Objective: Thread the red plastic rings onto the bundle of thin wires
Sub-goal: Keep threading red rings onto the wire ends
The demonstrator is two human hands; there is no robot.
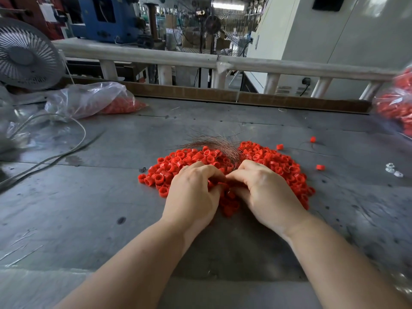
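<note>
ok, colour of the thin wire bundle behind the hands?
Coppery reddish-brown thin wire bundle; head view shows it best.

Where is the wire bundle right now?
Head view, centre: the wire bundle lies on the pile of red rings, fanning away just beyond the right hand.

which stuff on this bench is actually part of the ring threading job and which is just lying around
In the job: pile of red rings, wire bundle, left hand, right hand.

Lying about: fan, plastic bag of red parts, grey cable, white bits.
</note>
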